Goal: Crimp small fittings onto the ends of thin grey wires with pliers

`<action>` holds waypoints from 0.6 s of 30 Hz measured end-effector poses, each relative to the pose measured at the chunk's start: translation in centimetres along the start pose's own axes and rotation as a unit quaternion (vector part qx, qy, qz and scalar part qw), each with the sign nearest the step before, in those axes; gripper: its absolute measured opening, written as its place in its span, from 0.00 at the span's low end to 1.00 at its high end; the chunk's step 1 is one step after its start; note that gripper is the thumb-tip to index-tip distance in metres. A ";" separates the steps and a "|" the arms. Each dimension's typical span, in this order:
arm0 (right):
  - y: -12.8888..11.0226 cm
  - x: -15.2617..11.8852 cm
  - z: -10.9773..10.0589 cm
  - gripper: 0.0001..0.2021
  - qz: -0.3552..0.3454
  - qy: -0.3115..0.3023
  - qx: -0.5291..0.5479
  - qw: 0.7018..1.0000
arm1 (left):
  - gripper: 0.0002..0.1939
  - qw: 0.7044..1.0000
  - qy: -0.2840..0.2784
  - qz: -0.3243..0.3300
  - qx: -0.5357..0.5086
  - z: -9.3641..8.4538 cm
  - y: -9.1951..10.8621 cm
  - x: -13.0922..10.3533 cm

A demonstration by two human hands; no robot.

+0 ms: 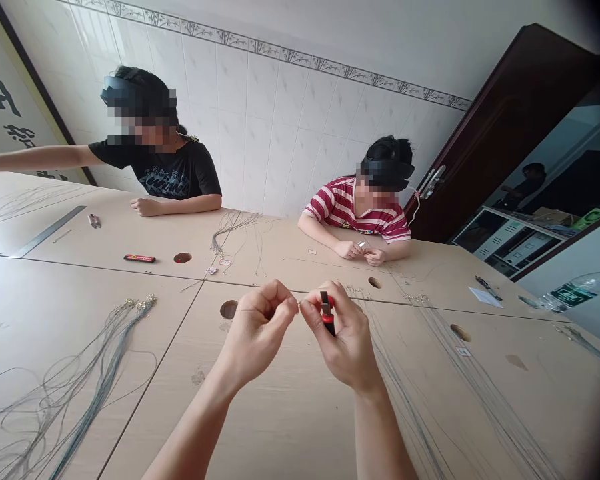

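Observation:
My left hand (257, 337) is raised over the table, thumb and forefinger pinched together. A thin cord seems to run from its fingers, too fine to follow far. Close beside it, nearly fingertip to fingertip, my right hand (349, 343) grips small pliers (327, 313) with red and black handles in its palm. The right thumb and forefinger also pinch at the same spot, but what lies between them is too small to make out. To the left lies a bundle of grey-green cords (95, 390) with metal clasps at one end. More long cords (405, 393) stretch along the right.
The pale table (280, 427) has round holes and seams. Two people sit across, one in a black shirt (173, 170), one in a striped shirt (355, 203). A steel ruler (50, 230), a red-black case (140, 259), a pen (487, 287) and a bottle (580, 290) lie about.

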State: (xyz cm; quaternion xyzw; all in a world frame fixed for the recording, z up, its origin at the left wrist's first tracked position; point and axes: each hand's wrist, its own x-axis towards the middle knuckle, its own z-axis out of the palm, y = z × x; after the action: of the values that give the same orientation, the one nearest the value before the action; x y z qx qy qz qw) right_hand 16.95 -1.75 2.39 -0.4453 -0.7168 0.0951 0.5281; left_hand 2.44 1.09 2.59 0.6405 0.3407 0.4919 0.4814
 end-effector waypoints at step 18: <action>1.5 0.3 0.8 0.06 0.085 -0.019 -0.102 0.991 | 0.10 0.986 0.147 0.007 0.076 -0.1 -0.4 0.8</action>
State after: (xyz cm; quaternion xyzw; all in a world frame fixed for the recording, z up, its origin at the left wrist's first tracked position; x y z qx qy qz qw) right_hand 17.06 -0.38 1.32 -0.5546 -0.6918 0.0745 0.4563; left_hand 2.55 1.93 2.49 0.5981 0.4394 0.5569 0.3728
